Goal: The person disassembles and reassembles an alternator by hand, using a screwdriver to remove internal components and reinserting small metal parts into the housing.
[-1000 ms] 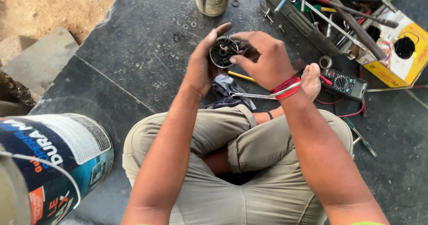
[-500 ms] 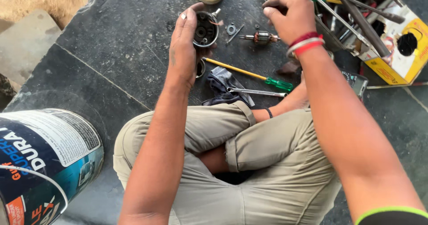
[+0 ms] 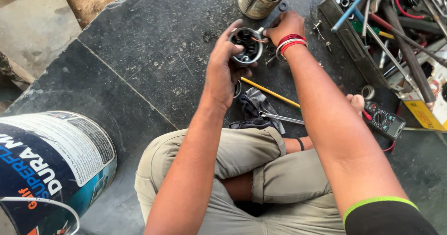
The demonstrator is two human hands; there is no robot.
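- Sitting cross-legged on the dark stone floor point(image 3: 153, 67), the person works with both arms stretched forward over the knees.
- A big paint bucket point(image 3: 44, 163) with a blue and white label lies on its side at the left, close to the knee.
- An open metal toolbox point(image 3: 361, 44) stands at the upper right, full of wrenches, sockets and rods.
- A tin can point(image 3: 255, 2) stands at the top, just behind the hands.
- The left hand point(image 3: 223, 72) is curled around a round metal motor housing point(image 3: 246, 46); thumb and fingers grasp its rim and hold it up above the floor, open side toward the person.
- The right hand point(image 3: 285, 26), with red bands at the wrist, is just beside the housing on its right. Its fingers are bent closed, pinching at the edge of the housing, where a thin orange wire shows; what exactly they pinch I cannot tell.
- A dark multimeter point(image 3: 384, 120) lies at the right, next to a bare foot.
- A dark rag point(image 3: 253, 105) lies before the legs, with a steel wrench point(image 3: 281, 118) across it.
- A yellow screwdriver point(image 3: 270, 92) lies under the hands, on the floor.
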